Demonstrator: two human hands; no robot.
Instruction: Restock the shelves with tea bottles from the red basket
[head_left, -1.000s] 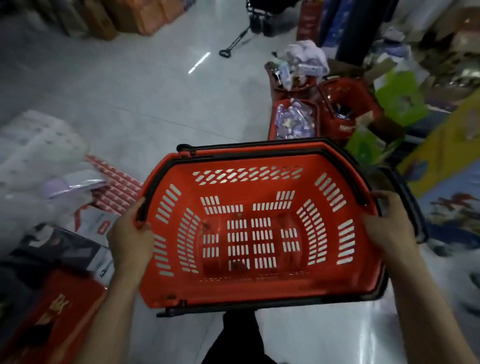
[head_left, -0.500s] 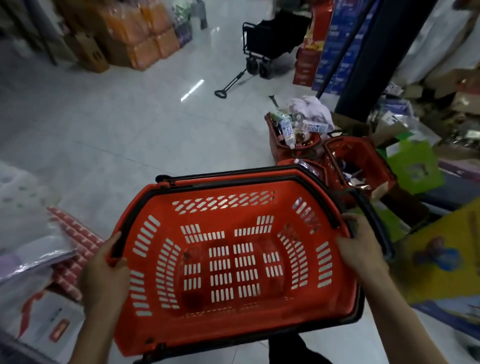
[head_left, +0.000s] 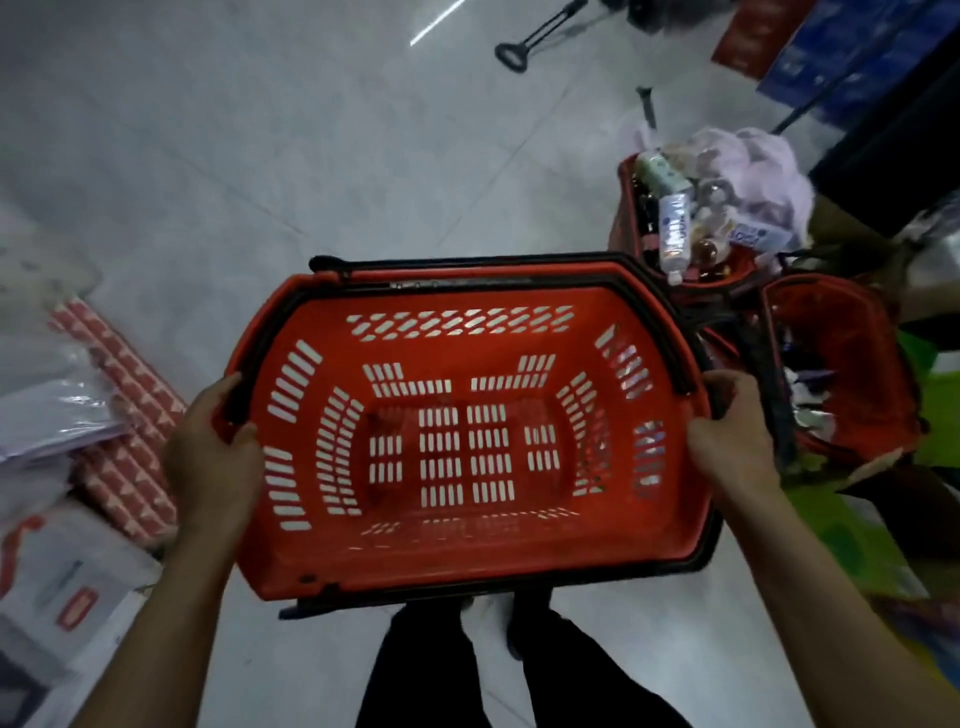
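I hold an empty red basket (head_left: 467, 551) with black handles level in front of me, above the grey floor. My left hand (head_left: 213, 457) grips its left rim, thumb over the edge. My right hand (head_left: 732, 441) grips the right rim beside the folded black handle. Nothing lies inside the basket; the floor shows through its slots. Just past its far right corner, a second red basket (head_left: 631, 218) on the floor is packed with bottles (head_left: 672, 228) and a pale plastic bag. No shelves are in view.
A third red basket (head_left: 841, 306) with mixed items stands at the right, next to green packaging (head_left: 935, 415). Red-and-white patterned packs (head_left: 130, 415) and white boxes (head_left: 62, 597) lie on the floor at the left. A black trolley handle (head_left: 535, 31) lies far ahead. My legs show below.
The view has tilted down and the basket has come lower and closer to the floor baskets at the right. Both hands keep their grip on the rims.
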